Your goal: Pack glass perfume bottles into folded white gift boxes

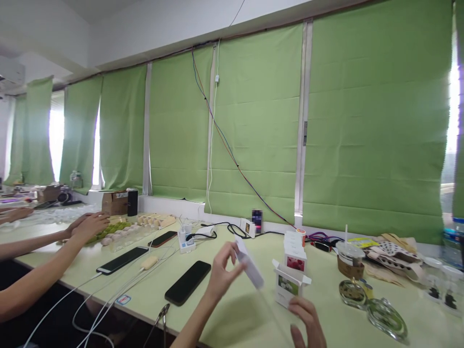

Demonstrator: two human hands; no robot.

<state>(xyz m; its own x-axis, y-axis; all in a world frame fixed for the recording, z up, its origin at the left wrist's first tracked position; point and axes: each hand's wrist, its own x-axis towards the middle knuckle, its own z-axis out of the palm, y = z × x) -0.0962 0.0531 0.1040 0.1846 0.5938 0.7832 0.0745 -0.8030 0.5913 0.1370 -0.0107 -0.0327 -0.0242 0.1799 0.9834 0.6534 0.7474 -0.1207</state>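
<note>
Green blinds, bright window, white wall; pale table

Pale green table: black phone lay near front edge. Small white boxes ran in a row toward back edge; lidded cup stood right of them.

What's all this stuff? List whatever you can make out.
Table: one, pale yellow, foreground
Thin piece: one, white, centre
Open box: one, white, right of centre
Boxes in row: several, white, behind open box
Flat phones: three, black, centre and left
Glass items: two, clear, right
Cup: one, clear, right
Cardboard box: one, brown, back left
Small pieces: many, green and pale, left
Blinds: several, green, background
Cables: several, mixed colours, back and left
Co-workers' hands: several, left
Left hand: one, holding thin piece
Right hand: one, beside open box
</note>
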